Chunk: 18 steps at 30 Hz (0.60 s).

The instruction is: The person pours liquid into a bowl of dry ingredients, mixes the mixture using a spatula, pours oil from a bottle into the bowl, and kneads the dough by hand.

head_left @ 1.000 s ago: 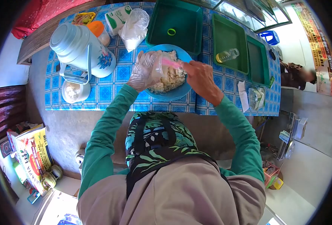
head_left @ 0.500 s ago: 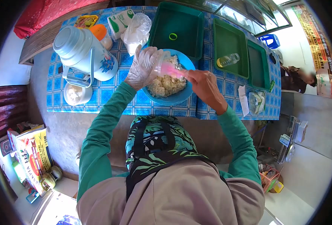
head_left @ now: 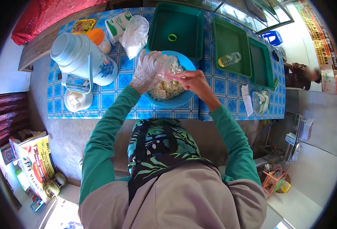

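Note:
A blue bowl holds a pale, lumpy mixture near the table's front edge. In a clear plastic glove, my left hand grips a clear plastic cup, tilted over the bowl's left part. My bare right hand is closed on the handle of a pink utensil, whose other end is inside the cup's mouth. Left of the bowl, a tub of white contents sits beside a large light-blue thermos.
A dark green tray with a green ring lies behind the bowl. Right of it, a green tray holds a small glass bottle. Behind the bowl's left are a plastic bag and an orange-lidded jar. Another person is at far right.
My right hand has moved left, closer to the cup, and the pink utensil now reaches deeper into it. My left hand still holds the cup over the bowl.

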Tool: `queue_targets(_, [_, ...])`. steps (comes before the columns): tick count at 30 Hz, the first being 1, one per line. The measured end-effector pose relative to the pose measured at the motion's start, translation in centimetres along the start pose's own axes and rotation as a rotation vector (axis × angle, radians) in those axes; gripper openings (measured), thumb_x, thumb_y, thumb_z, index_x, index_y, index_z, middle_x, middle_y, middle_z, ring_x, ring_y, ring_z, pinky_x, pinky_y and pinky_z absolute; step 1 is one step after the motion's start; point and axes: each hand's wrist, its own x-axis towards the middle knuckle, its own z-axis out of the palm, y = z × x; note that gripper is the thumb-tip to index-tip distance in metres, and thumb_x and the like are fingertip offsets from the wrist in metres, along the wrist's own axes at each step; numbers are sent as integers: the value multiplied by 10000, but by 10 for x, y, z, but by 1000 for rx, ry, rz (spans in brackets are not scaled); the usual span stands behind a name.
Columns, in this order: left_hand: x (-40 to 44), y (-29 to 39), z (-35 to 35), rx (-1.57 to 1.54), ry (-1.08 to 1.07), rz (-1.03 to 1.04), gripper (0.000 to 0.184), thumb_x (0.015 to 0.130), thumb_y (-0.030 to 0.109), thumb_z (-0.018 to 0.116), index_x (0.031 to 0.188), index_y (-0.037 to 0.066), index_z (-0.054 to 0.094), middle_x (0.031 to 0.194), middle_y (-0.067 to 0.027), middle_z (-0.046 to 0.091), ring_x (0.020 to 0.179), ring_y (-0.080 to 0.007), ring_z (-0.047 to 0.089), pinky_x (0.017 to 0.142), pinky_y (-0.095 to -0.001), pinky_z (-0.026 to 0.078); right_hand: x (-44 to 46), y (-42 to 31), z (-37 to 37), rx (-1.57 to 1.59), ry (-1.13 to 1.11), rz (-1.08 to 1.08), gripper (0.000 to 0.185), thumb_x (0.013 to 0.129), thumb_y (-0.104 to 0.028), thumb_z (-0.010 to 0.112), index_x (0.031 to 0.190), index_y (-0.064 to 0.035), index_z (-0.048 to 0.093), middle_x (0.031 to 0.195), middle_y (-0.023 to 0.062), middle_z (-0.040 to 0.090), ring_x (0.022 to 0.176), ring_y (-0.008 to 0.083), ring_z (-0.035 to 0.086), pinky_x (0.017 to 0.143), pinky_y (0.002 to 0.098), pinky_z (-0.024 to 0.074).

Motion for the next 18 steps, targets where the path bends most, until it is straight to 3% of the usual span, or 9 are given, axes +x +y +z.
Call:
queue_targets(3, [-7, -4, -4, -2, -2, -21, 857, 593, 179, 776, 1350, 71, 391, 1279, -154, 451, 1237, -336, 426, 1110, -581, 189, -21, -9, -16, -108, 0, -103, 157, 873, -94, 623, 986, -48, 722, 604, 41, 570, 521, 88, 499, 481, 279, 399])
queue_targets(4, [-9, -5, -6, -64, 41, -57, 868, 578, 177, 784, 1346, 76, 392, 1280, -153, 453, 1240, -337, 427, 1109, -579, 195, -25, -11, -22, -286, 162, -368, 176, 856, -78, 623, 1003, -65, 718, 609, 49, 569, 523, 114, 521, 474, 293, 403])
queue_targets(6, [-10, -6, -7, -130, 80, -89, 879, 564, 176, 793, 1341, 81, 393, 1281, -153, 454, 1243, -338, 428, 1108, -576, 200, -31, -16, -27, -459, 329, -627, 204, 839, -62, 622, 1020, -82, 714, 614, 57, 567, 525, 139, 543, 467, 307, 407])
queue_targets(8, [-4, -4, -8, -157, 140, -91, 846, 582, 195, 806, 1324, 81, 415, 1280, -165, 478, 1219, -362, 452, 1091, -561, 251, -40, -52, -35, -990, 290, -650, 303, 781, -68, 628, 1082, -80, 665, 719, 46, 589, 637, 207, 597, 516, 351, 454])
queue_targets(9, [-1, -2, -8, -167, 133, -77, 846, 582, 195, 806, 1324, 81, 415, 1280, -165, 478, 1219, -362, 452, 1091, -561, 251, -36, -56, -34, -991, 303, -636, 303, 781, -68, 628, 1082, -80, 665, 719, 46, 589, 637, 207, 597, 516, 351, 454])
queue_targets(11, [6, 2, -5, -198, 129, -39, 850, 585, 201, 815, 1324, 86, 411, 1279, -163, 481, 1207, -364, 463, 1078, -557, 275, -17, -62, -29, -1251, 331, -907, 335, 771, -70, 602, 1106, -47, 609, 736, 48, 536, 662, 222, 574, 531, 372, 441])
queue_targets(14, [12, 7, 1, -241, 109, 44, 862, 561, 156, 779, 1326, 82, 389, 1313, -176, 432, 1265, -368, 410, 1107, -561, 223, -3, -58, -24, -1358, 235, -818, 313, 781, -111, 610, 1081, -21, 599, 723, 53, 538, 640, 231, 565, 530, 379, 438])
queue_targets(16, [12, 7, 4, -238, 118, 54, 855, 568, 156, 774, 1327, 79, 388, 1313, -178, 432, 1265, -368, 409, 1107, -560, 224, -1, -49, -22, -1255, 218, -726, 253, 797, -102, 596, 1029, -10, 639, 688, 80, 570, 616, 228, 574, 525, 381, 440])
queue_targets(18, [10, 5, 4, -223, 130, 52, 848, 574, 156, 769, 1327, 77, 387, 1312, -180, 431, 1265, -369, 408, 1107, -558, 226, 8, -22, -21, -693, 161, -504, 176, 841, -75, 589, 968, 5, 683, 620, 76, 577, 514, 171, 530, 468, 328, 413])
